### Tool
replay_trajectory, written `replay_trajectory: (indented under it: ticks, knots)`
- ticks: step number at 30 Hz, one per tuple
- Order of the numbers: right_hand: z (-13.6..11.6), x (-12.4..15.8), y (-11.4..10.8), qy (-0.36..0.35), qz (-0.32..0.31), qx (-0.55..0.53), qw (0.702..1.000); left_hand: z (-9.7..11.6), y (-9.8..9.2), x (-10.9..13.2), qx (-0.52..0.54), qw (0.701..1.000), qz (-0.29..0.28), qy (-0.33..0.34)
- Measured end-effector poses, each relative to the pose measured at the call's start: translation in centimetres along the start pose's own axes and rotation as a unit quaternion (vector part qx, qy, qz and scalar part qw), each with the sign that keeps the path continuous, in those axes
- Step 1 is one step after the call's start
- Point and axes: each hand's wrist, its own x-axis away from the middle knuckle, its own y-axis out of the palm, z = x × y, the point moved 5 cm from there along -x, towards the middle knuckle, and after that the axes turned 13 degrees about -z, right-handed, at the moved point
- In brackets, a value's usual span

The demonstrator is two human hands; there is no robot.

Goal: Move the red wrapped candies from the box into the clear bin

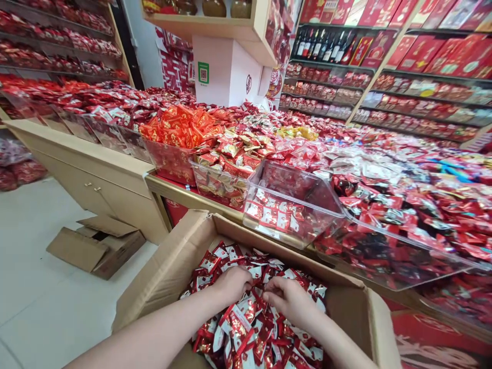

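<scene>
- Your left hand point(230, 284) and right hand point(289, 300) are both buried in the wrapped candies point(249, 328), fingers curled into the heap inside the cardboard box point(169, 271); whether either has a grip, you can't tell.
- Straight ahead and above sits the clear bin point(292, 205), barely filled, nearer your right hand.

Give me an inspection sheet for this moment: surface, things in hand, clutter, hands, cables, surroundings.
Surface: counter packed with clear bins of wrapped sweets.
Things in hand: open carton full of red-and-white sweets; the clear bin just behind it holds only a shallow layer of the same kind.
Clutter: flattened box on the floor.
Hands: left hand and right hand both dug into the sweets, fingers curled; whether they grip any cannot be told.
Cables: nothing seen.
Surroundings: shop shelves of red boxes and bottles; white floor.
</scene>
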Motion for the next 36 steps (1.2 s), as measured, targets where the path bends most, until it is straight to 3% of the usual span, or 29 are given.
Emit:
replay_trajectory:
  ticks: [5, 8, 12, 17, 22, 25, 27, 31, 36]
  knots:
    - [1.5, -1.0, -0.3, 0.031, 0.086, 0.002, 0.996, 1.0, -1.0, 0.2, 0.049, 0.998, 0.042, -0.009]
    - [0.9, -0.4, -0.9, -0.021, 0.127, -0.01, 0.992, 2.0, -2.2, 0.7, 0.125, 0.991, 0.049, -0.026]
    - [-0.2, 0.5, -1.8, -0.127, 0.169, -0.044, 0.976, 3.9, -3.3, 2.1, 0.254, 0.967, 0.003, -0.021]
    - [-0.6, 1.1, -2.7, -0.132, 0.191, -0.132, 0.964, 5.4, -4.5, 3.7, 0.382, 0.924, -0.007, 0.01]
    - [-0.6, 1.0, -2.4, -0.095, 0.136, -0.27, 0.948, 6.3, -5.6, 3.7, 0.279, 0.953, 0.054, 0.103]
    - [-0.2, 0.5, -1.8, -0.084, 0.093, -0.312, 0.942, 5.6, -5.1, 3.2, 0.197, 0.976, 0.056, 0.077]
    - [0.5, 0.1, -1.1, -0.055, 0.08, -0.268, 0.959, 4.8, -4.8, 2.8, 0.133, 0.988, 0.058, 0.044]
    - [1.1, -0.4, 1.1, -0.022, 0.036, -0.063, 0.997, 3.2, -4.6, 2.2, 0.089, 0.994, 0.053, 0.014]
    - [-0.1, -0.6, 4.4, -0.017, -0.039, 0.152, 0.988, 3.2, -4.0, 2.0, 0.089, 0.996, 0.02, 0.024]
